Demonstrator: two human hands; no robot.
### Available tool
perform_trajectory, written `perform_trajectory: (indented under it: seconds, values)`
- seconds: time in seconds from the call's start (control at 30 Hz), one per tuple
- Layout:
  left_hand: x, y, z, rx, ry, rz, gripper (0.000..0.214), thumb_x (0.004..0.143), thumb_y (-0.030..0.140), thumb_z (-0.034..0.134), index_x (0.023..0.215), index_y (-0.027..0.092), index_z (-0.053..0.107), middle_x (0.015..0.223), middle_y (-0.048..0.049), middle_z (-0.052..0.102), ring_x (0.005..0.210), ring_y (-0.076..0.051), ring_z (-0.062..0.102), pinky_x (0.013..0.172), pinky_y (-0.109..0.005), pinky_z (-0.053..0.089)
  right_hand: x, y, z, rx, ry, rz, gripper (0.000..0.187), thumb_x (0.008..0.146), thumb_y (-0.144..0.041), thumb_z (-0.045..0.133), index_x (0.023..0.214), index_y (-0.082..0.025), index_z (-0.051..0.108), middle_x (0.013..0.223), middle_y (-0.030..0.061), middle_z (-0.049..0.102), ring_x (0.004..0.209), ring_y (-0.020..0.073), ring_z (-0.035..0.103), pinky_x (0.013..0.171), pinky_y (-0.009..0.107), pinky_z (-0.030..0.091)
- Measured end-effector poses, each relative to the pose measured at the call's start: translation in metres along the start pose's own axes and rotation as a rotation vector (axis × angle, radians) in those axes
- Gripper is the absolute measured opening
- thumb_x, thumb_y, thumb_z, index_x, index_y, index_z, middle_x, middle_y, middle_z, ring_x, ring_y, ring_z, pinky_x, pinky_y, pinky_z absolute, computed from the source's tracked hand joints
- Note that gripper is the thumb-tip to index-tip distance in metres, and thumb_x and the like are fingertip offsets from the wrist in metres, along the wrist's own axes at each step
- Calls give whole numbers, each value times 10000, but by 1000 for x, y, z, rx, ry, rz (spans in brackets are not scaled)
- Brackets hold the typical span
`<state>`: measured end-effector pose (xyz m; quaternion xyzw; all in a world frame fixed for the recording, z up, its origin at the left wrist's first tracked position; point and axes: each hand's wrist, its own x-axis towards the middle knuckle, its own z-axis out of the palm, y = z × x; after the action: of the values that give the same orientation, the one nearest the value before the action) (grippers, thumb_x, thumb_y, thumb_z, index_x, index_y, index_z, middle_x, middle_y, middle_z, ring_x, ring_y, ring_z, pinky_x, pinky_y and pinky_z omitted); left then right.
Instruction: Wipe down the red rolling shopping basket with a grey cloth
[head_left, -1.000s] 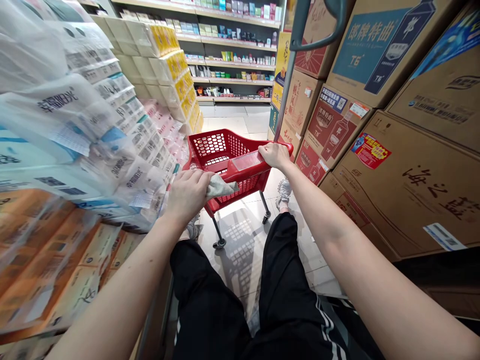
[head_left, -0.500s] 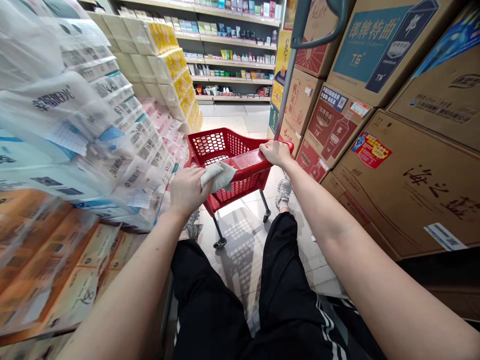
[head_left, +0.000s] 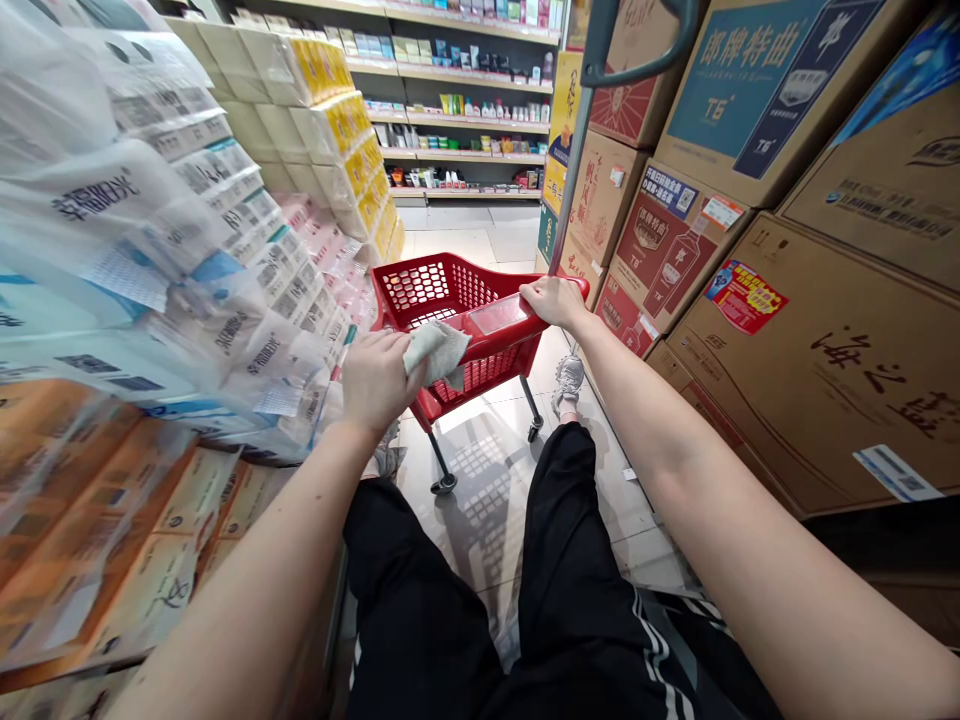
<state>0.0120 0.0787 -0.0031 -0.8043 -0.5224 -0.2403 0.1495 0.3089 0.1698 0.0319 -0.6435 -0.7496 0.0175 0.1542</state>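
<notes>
A red plastic shopping cart (head_left: pixel 501 376) stands between my feet and the aisle ahead, its basket tilted in view. My left hand (head_left: pixel 379 378) is closed on a pale grey-green cloth (head_left: pixel 438 350) at the left end of the cart's push handle (head_left: pixel 499 315). The cloth lies over the handle and hangs a little below it. Farther right, my right hand (head_left: pixel 553 300) is wrapped round the same handle near its right end. The inside of the cart is partly hidden behind the handle.
Plastic-wrapped tissue packs (head_left: pixel 225 240) are stacked close on the left. Large cardboard boxes (head_left: pixel 817 350) rise on the right, with a grey metal handle (head_left: pixel 637 75) in front of them. Shelves of small goods (head_left: pixel 480 125) stand across the far end.
My left hand and the cloth have shifted very slightly to the right along the handle. My right hand keeps its place, and the cart has barely moved.
</notes>
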Motion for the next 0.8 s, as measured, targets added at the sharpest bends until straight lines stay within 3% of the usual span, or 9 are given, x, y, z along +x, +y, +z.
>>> perform_trajectory:
  seconds: [0.13,0.2,0.27,0.33,0.43,0.53,0.63,0.73,0.8]
  values:
    - [30,2,-13,48,-363,-80,600,937,530,220,739,182,668,838,-137,714,828,-264,647,706,-354,402,5,5,0,9,-7,26,516,965,-431,293,897,-195,747,1060,90,745,999,253,663,812,297,394]
    - [39,2,-16,56,-457,-97,614,924,552,223,736,185,677,845,-132,725,836,-263,652,676,-337,385,6,5,-1,28,-39,28,505,968,-419,287,925,-199,739,1083,86,741,1016,263,661,838,311,408]
    - [42,3,-16,62,-470,-110,592,915,544,240,751,190,685,860,-122,733,852,-263,655,674,-329,377,5,1,-1,47,-55,28,491,974,-381,268,982,-195,722,1133,92,727,1045,280,651,877,345,420]
    - [39,4,-13,69,-424,-125,571,913,527,254,740,189,681,838,-121,729,837,-265,651,675,-334,372,4,-8,-1,67,-35,51,486,983,-359,246,1064,-183,692,1184,108,705,1070,298,638,920,398,422]
    - [27,9,-4,65,-243,-144,520,909,492,294,701,179,653,779,-125,700,778,-263,633,671,-350,369,3,-31,1,113,-24,86,516,990,-476,259,1139,-183,657,1209,129,686,1107,322,609,974,478,404]
    - [13,21,9,28,5,-104,429,913,418,333,708,178,624,762,-116,670,756,-253,613,701,-370,386,2,-51,3,115,-33,138,593,965,-598,287,1071,-171,685,1172,157,691,1159,360,562,1011,546,363]
    - [1,35,19,-21,203,-19,322,903,379,397,797,182,629,809,-115,663,844,-268,607,800,-404,416,1,-54,4,93,11,172,569,967,-557,305,973,-163,715,1117,156,706,1141,362,564,1010,547,352]
    - [-5,44,22,-89,280,76,250,866,385,489,916,193,641,916,-118,675,974,-289,593,899,-440,420,0,-40,3,74,18,111,500,956,-492,346,889,-182,733,1077,122,723,1096,328,591,990,484,367]
    - [-4,45,19,-142,239,117,250,858,402,506,906,201,646,913,-111,678,954,-285,598,880,-439,433,0,-30,1,63,14,64,468,947,-456,363,860,-190,739,1038,105,736,1061,302,608,969,436,379]
